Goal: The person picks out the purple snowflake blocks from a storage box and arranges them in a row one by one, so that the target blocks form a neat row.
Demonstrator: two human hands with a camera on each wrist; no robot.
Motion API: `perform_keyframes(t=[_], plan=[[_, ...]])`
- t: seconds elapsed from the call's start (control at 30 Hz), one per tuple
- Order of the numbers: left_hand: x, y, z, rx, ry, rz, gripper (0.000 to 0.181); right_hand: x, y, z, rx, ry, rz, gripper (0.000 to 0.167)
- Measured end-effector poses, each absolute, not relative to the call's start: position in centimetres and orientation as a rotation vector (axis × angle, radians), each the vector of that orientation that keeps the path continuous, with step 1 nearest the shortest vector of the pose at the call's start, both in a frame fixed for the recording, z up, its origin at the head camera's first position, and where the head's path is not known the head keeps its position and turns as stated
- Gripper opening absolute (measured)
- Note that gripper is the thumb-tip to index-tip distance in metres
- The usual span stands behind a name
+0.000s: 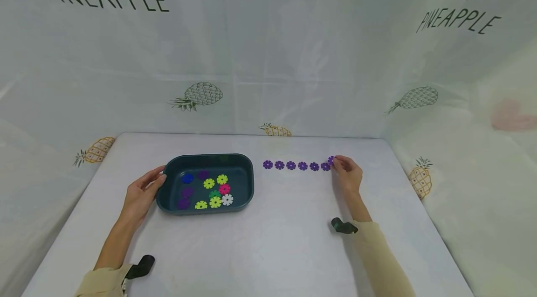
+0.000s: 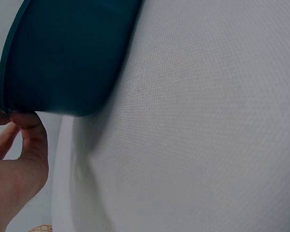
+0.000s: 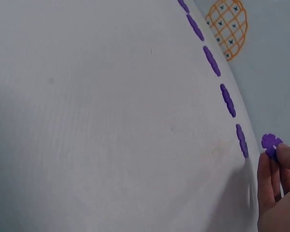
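A dark teal tray point(image 1: 247, 194) stands left of centre, with several flower-shaped discs in yellow, purple, blue, green, pink and white inside. My left hand point(image 1: 140, 196) grips its left rim; in the left wrist view the thumb and fingers of that hand point(image 2: 19, 169) pinch the tray's edge point(image 2: 63, 63). To the right, several purple discs point(image 1: 291, 165) lie in a row. At the row's right end my right hand point(image 1: 349, 176) pinches a purple disc point(image 1: 331, 160). The right wrist view shows this disc point(image 3: 270, 142) held upright between thumb and fingers of the hand point(image 3: 280, 193).
The white tabletop point(image 1: 251, 255) extends in front of the tray and the row. Behind it hangs a pale curtain point(image 1: 327, 54) with pineapple prints. Black wrist straps or mounts point(image 1: 141, 266) sit by both sleeves.
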State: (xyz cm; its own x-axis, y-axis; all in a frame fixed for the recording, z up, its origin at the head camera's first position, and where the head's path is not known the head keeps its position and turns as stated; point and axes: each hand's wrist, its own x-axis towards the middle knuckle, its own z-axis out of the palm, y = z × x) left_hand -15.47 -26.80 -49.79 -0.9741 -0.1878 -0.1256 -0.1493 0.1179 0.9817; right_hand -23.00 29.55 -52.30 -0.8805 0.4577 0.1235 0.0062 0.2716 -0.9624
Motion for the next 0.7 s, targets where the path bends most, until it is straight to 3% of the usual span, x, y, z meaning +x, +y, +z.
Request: perform_keyframes(t=[0.7], plan=[[-15.4,-26.8,-49.7,0.332,-2.366,-1.995,0.06,-22.8,31.3,-52.4,-0.371,-2.487,1.151,0.019]])
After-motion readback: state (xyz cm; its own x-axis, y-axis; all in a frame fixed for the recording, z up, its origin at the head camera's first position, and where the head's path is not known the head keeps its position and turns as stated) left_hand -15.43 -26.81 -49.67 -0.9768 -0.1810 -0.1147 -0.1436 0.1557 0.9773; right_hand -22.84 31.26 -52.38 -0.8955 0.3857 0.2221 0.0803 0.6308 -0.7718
